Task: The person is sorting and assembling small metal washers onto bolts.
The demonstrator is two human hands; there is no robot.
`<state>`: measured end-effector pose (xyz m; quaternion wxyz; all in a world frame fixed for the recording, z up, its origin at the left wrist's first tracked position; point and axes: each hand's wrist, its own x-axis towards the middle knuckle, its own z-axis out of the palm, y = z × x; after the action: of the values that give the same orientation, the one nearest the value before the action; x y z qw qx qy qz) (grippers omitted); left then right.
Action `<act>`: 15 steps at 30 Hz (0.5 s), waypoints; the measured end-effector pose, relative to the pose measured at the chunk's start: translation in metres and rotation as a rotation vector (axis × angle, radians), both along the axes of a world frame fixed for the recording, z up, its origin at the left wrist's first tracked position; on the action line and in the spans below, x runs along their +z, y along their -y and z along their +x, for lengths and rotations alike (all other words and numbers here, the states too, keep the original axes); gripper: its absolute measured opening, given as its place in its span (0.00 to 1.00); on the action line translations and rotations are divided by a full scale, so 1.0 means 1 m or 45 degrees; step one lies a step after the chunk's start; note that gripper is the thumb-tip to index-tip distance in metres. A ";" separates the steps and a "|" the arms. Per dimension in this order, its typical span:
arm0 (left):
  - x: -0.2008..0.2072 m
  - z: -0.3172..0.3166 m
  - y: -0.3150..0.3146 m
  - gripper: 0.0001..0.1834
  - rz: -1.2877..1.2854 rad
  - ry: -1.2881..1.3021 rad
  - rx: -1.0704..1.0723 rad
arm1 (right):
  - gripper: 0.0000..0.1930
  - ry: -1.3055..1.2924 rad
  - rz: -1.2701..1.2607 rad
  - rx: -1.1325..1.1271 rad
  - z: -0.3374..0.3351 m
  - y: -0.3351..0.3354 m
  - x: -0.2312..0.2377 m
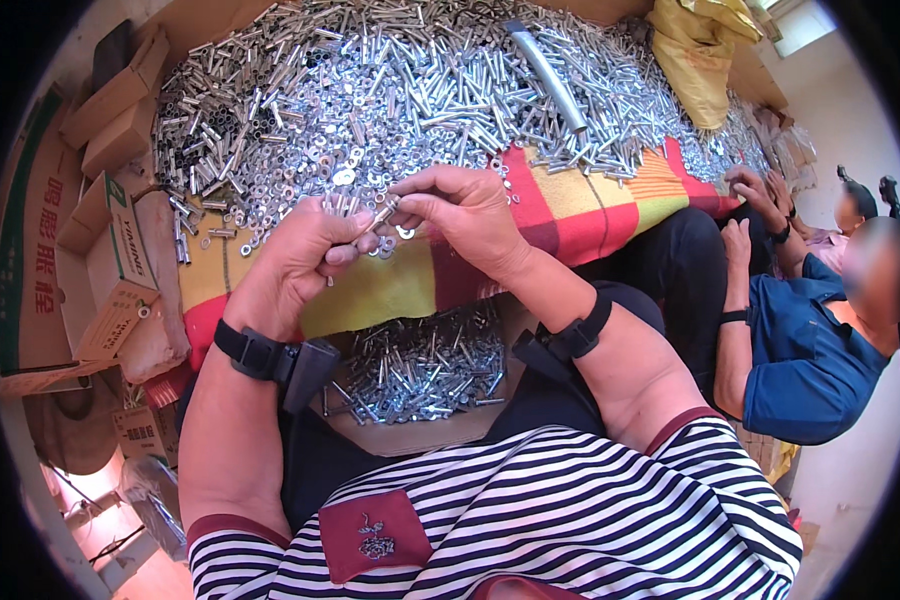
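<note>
Above the near edge of a checked cloth [570,225], my hands meet over a small silvery metal bolt [380,214]. My left hand [305,250] is closed, with the bolt and a few more metal pieces sticking out between its fingers. Thumb and forefinger of my right hand [460,215] pinch the bolt's upper end, where a nut or washer seems to sit; it is too small to be sure. Just beyond lies a wide heap of loose metal bolts and sleeves [420,90], with flat washers [310,165] along its near side.
A carton of finished-looking bolts [425,370] stands between my legs. Open cardboard boxes [120,270] are at the left. A metal channel [548,75] lies on the heap, near a yellow sack [705,60]. Close on the right sits a co-worker in a blue shirt [805,345], hands at the heap.
</note>
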<state>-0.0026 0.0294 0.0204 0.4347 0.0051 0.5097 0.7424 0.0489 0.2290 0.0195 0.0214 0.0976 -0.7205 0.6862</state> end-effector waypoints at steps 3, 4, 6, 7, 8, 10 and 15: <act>0.004 0.003 -0.002 0.04 -0.094 -0.146 0.054 | 0.06 0.041 0.054 -0.022 -0.001 0.001 -0.001; 0.005 0.004 -0.003 0.04 -0.123 -0.191 0.068 | 0.05 -0.002 0.090 0.008 -0.005 0.000 -0.005; 0.003 0.004 -0.003 0.04 -0.195 -0.286 0.087 | 0.05 -0.041 0.126 0.038 -0.008 0.000 -0.007; 0.002 0.004 -0.003 0.04 -0.268 -0.384 0.109 | 0.04 0.011 0.151 0.019 -0.009 0.002 -0.006; 0.000 0.005 -0.004 0.04 -0.268 -0.381 0.108 | 0.03 0.062 0.175 0.001 -0.010 0.003 -0.006; -0.003 0.006 -0.007 0.03 -0.300 -0.459 0.180 | 0.03 0.070 0.153 -0.017 -0.013 0.001 -0.008; -0.006 0.005 -0.009 0.03 -0.235 -0.449 0.287 | 0.03 0.026 -0.063 -0.129 -0.018 0.002 -0.012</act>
<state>0.0026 0.0382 0.0148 0.2519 0.0380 0.6408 0.7242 0.0307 0.2269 0.0071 0.0514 0.0534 -0.7076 0.7027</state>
